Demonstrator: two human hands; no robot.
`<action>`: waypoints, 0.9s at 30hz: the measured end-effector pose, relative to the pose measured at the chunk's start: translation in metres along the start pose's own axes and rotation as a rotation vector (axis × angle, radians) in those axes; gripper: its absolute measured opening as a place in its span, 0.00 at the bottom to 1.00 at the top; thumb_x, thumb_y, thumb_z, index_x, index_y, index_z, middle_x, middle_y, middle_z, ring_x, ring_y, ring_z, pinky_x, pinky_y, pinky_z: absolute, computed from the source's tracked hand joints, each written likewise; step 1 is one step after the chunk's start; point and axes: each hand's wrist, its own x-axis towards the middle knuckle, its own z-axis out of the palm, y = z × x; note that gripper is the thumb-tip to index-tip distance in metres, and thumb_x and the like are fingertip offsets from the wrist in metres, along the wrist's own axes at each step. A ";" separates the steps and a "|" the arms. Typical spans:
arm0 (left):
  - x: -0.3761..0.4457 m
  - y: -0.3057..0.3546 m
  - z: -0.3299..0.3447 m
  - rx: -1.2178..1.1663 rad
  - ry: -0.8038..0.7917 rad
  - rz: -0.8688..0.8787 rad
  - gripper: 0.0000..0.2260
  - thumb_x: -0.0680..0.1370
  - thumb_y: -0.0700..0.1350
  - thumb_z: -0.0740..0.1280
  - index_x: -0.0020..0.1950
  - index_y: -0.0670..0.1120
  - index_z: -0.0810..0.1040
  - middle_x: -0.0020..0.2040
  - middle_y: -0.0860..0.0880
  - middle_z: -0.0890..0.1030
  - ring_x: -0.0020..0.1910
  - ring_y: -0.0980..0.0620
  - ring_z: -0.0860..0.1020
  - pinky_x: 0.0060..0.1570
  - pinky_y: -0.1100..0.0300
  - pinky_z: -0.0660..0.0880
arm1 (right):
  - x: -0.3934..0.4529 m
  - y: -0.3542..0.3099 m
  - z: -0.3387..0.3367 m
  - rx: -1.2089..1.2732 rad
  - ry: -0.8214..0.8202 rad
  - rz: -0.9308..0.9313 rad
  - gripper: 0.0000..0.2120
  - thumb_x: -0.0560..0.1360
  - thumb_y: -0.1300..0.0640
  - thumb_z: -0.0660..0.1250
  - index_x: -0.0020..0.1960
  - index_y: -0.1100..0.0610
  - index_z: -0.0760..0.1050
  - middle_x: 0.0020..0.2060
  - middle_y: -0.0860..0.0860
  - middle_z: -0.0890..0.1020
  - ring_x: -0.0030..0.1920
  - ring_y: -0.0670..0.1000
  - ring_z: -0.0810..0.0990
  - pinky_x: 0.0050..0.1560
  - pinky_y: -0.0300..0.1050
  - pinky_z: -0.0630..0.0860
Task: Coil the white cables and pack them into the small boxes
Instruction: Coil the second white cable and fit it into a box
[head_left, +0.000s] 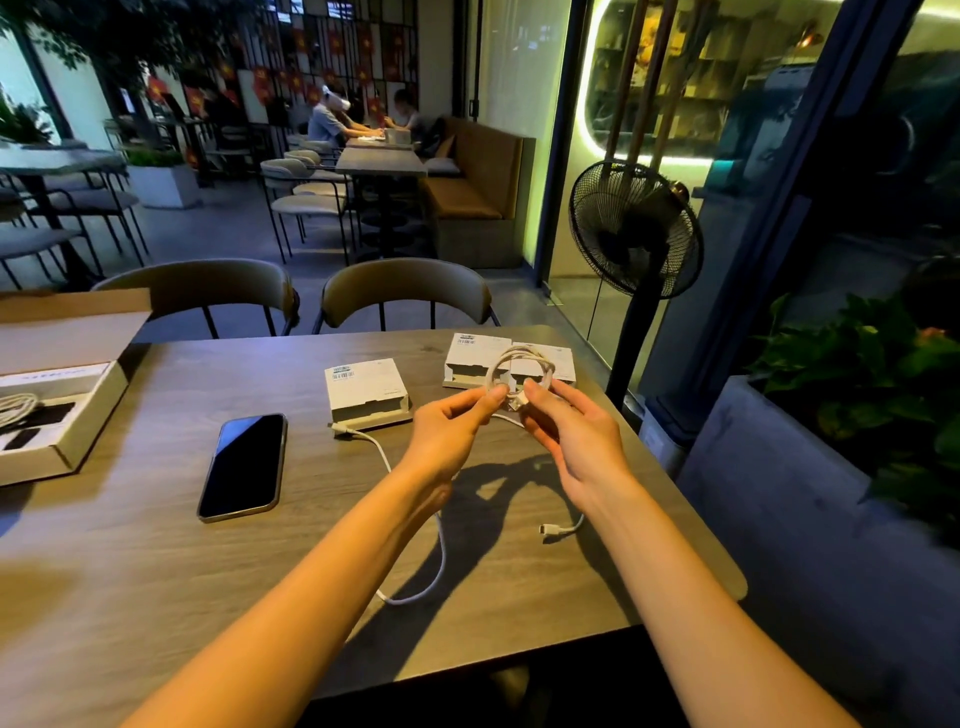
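Nearest, we see a loose cable (441, 561) on the table (156, 597), a phone (243, 466) leftward. Above mid-table, our left hand (447, 431) and right hand (576, 434) pinch a coil (519, 371). Beyond: three boxes (366, 389), near the far edge, then chairs (405, 293).

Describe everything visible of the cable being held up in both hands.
The coiled cable is thin, white and looks rubbery, wound into several roughly round loops held upright above the table. The left hand and right hand pinch its bottom, where a connector shows between the fingertips. Behind it lie two small white boxes.
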 end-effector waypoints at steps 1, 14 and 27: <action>0.001 -0.002 0.000 0.000 -0.004 -0.016 0.12 0.78 0.52 0.70 0.58 0.49 0.84 0.52 0.54 0.84 0.53 0.57 0.79 0.43 0.66 0.68 | 0.001 0.002 0.000 -0.023 0.022 -0.030 0.20 0.72 0.58 0.78 0.63 0.55 0.79 0.51 0.52 0.87 0.51 0.49 0.86 0.47 0.40 0.82; 0.055 -0.032 -0.027 0.463 -0.185 0.078 0.10 0.79 0.45 0.69 0.61 0.48 0.82 0.53 0.51 0.85 0.54 0.56 0.82 0.46 0.68 0.77 | 0.033 0.007 -0.023 -0.274 0.117 -0.163 0.16 0.69 0.56 0.81 0.54 0.56 0.82 0.41 0.52 0.88 0.38 0.46 0.87 0.39 0.38 0.82; 0.183 -0.064 -0.036 1.498 -0.126 0.476 0.13 0.79 0.57 0.67 0.63 0.57 0.79 0.73 0.51 0.72 0.71 0.45 0.68 0.63 0.48 0.66 | 0.079 0.015 -0.028 -0.339 0.107 -0.213 0.16 0.69 0.57 0.81 0.54 0.57 0.81 0.43 0.53 0.89 0.42 0.50 0.88 0.44 0.43 0.84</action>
